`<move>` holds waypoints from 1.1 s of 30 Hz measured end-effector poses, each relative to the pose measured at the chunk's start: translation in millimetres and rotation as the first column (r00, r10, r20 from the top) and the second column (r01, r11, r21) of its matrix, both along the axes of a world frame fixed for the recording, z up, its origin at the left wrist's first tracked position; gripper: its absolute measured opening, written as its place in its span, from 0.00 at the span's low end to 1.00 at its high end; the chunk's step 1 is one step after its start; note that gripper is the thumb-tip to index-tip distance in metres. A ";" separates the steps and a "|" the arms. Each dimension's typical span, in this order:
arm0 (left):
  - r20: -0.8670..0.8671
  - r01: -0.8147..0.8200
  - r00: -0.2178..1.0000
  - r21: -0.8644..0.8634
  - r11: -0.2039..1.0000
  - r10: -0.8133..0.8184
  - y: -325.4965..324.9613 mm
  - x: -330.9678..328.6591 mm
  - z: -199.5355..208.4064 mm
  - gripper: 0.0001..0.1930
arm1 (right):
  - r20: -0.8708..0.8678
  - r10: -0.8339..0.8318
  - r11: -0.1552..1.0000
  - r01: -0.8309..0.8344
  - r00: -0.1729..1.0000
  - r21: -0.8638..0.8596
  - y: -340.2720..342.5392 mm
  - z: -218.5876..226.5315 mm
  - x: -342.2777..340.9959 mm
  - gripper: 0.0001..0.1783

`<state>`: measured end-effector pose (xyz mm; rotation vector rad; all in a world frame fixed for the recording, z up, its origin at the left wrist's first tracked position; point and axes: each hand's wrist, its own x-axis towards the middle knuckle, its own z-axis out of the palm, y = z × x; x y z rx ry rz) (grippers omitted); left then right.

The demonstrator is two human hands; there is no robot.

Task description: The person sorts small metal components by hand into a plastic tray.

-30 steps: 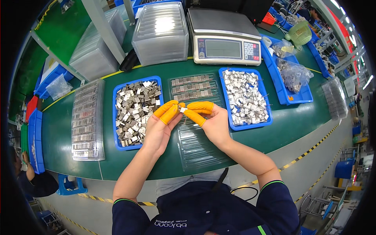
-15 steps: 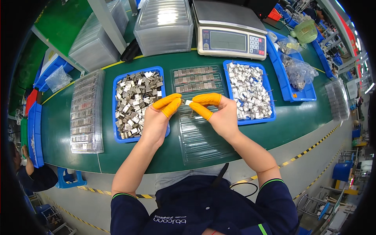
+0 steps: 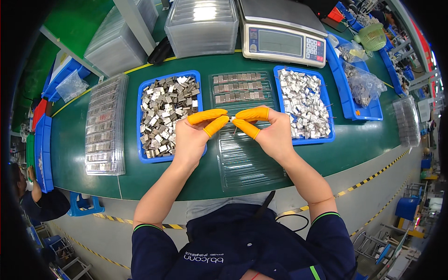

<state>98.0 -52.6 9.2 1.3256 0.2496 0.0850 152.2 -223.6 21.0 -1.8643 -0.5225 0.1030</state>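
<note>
Yellow finger cots cover the thumbs and forefingers of both my hands, whose tips meet over the clear plastic tray (image 3: 247, 154). My right hand (image 3: 273, 128) pinches a small white connector (image 3: 232, 119) with thin leads hanging below it. My left hand (image 3: 193, 135) pinches a small metal shell against it, mostly hidden by the fingertips. Several rows of metal-shelled parts lie in the tray's far slots. Left of the tray stands a blue bin (image 3: 140, 126) full of small metal shells; a second blue bin (image 3: 332, 126) at its right holds white connectors.
Filled clear trays (image 3: 105, 126) are stacked at the left. Along the back stand a tall tray stack (image 3: 200, 35) and a weighing scale (image 3: 284, 44). Another blue bin (image 3: 359, 113) with plastic bags sits at the right. A person (image 3: 42, 203) works at the far left.
My fingertips have come together, bringing the white connector against the metal shell. The whole view has shifted slightly.
</note>
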 end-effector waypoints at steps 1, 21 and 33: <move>-0.006 0.018 1.000 -0.014 1.000 -0.018 0.0 -0.1 1.3 0.12 | -0.002 0.000 1.000 0.000 1.000 0.001 -0.6 -0.3 1.0 0.12; 0.029 0.046 0.999 -0.136 0.990 -0.043 0.2 4.4 0.6 0.16 | 0.207 0.013 0.990 -0.042 0.978 0.135 9.7 -8.1 3.6 0.12; 0.010 0.068 0.997 0.135 0.989 -0.070 8.1 -0.9 -0.4 0.11 | 0.732 0.048 0.994 0.038 0.680 -0.100 19.1 -3.2 11.2 0.12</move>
